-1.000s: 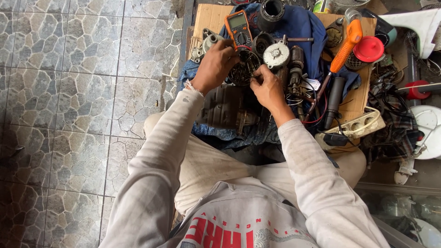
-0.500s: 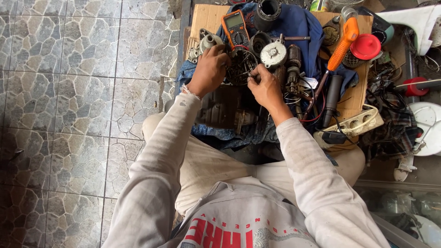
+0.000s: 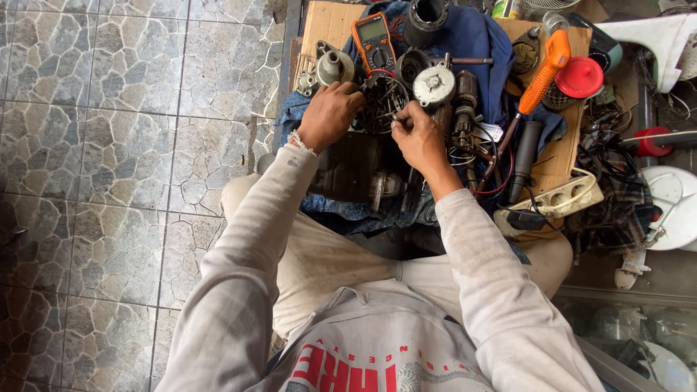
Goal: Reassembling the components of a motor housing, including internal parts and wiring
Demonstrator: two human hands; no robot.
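We are seeing the left hand (image 3: 330,116) curling over the rim of a dark round wire-wound part (image 3: 383,104) lying on the blue cloth (image 3: 472,36), its fingers closed on it but mostly hidden behind the knuckles. The right hand (image 3: 417,138) is pinching something small beside that part; what exactly, we cannot tell. An orange multimeter (image 3: 374,40) is sitting just above, and an orange-handled tool (image 3: 544,69) is lying to the right. The cardboard (image 3: 327,22) is running off the top edge.
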